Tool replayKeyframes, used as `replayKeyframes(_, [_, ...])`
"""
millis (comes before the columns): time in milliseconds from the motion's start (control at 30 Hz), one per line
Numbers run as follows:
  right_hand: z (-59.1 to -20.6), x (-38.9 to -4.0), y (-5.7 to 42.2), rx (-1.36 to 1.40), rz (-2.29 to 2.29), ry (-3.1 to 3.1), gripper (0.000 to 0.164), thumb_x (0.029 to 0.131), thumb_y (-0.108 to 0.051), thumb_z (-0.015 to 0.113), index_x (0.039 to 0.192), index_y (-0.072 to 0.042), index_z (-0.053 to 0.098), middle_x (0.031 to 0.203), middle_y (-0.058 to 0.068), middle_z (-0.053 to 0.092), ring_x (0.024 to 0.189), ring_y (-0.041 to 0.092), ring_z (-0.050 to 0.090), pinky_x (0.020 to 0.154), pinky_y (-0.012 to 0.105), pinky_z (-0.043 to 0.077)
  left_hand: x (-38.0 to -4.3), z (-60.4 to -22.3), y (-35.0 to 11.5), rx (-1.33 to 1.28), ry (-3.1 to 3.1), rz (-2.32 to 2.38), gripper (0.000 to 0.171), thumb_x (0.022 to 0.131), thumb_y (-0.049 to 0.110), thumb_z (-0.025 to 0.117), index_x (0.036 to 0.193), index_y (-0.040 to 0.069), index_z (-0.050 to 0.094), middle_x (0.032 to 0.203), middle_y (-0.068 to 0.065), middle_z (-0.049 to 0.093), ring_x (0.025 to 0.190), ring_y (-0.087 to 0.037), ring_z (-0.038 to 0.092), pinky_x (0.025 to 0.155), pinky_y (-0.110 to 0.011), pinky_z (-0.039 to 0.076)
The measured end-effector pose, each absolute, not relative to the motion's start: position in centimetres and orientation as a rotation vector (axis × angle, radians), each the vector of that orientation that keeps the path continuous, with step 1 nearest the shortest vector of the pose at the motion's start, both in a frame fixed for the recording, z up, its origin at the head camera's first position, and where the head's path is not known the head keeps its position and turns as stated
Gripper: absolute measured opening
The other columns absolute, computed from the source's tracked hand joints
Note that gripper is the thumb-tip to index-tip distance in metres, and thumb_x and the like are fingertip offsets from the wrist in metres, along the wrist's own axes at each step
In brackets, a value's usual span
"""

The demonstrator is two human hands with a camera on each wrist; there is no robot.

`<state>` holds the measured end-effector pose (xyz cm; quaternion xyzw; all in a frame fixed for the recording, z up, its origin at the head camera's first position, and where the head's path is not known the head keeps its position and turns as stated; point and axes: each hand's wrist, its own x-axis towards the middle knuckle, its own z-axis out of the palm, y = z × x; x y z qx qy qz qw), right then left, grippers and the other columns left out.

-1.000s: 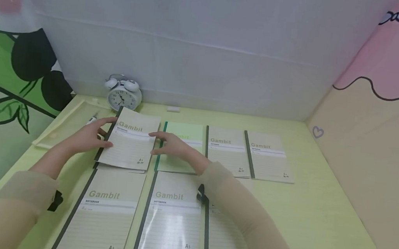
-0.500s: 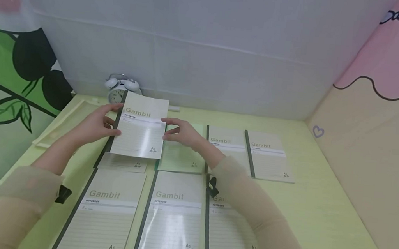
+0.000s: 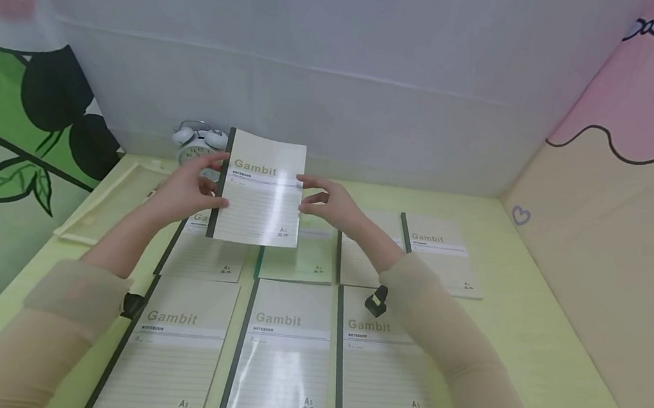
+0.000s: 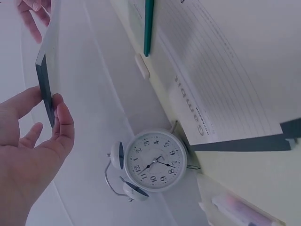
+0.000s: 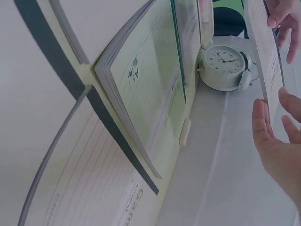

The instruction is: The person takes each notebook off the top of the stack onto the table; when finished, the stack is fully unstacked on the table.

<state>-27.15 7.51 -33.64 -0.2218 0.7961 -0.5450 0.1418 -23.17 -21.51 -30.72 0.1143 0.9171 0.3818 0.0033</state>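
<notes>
Between both hands, a pale Gambit notebook [image 3: 257, 218] with a dark spine is held up above the table. My left hand [image 3: 181, 186] pinches it at the spine, thumb on the front cover. The right hand [image 3: 335, 208] grips the opposite edge. In the left wrist view the notebook's dark spine [image 4: 44, 87] is seen edge-on, clamped by the left hand [image 4: 35, 150]. The right wrist view shows the right hand [image 5: 282, 150] on the edge of the notebook [image 5: 263, 52]. Under it lie a green notebook [image 3: 299, 266] and another pale notebook [image 3: 202, 252], both partly covered.
Several more pale notebooks lie in two rows, among them one at the front middle [image 3: 280, 354] and one at the back right [image 3: 435, 257]. A white alarm clock [image 4: 155, 160] stands by the back wall. A clear pouch [image 3: 89, 217] lies at the left edge.
Both hands have raised the notebook and carried it right, away from the left stack. Another pale notebook now shows where it was. The other notebooks have stayed put.
</notes>
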Motion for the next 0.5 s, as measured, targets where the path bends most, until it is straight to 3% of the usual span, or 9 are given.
replayKeyframes(300, [-31.7, -26.9, 11.0, -0.567, -1.581, 2.372, 0.063, 0.083, -0.014, 0.072, 0.139, -0.025, 0.046, 0.130, 0.002, 0.048, 0.101, 0.015, 0.060, 0.088, 0.029, 0.049, -23.2, -29.5, -18.3, 0.376, 2.776, 1.315, 0.083, 0.078, -0.001, 0.073, 0.147, 0.014, 0.030, 0.134, -0.018, 0.040, 0.093, -0.025, 0.054, 0.073, -0.024, 0.049])
replayKeyframes(500, [-30.3, -26.2, 13.9, -0.563, -1.568, 2.424, 0.061, 0.083, -0.017, 0.072, 0.139, -0.026, 0.047, 0.131, 0.001, 0.048, 0.098, 0.016, 0.061, 0.085, 0.030, 0.049, -23.0, -29.0, -15.6, 0.365, 2.713, 1.348, 0.085, 0.079, 0.002, 0.074, 0.149, 0.014, 0.028, 0.132, -0.015, 0.043, 0.094, -0.023, 0.055, 0.075, -0.026, 0.051])
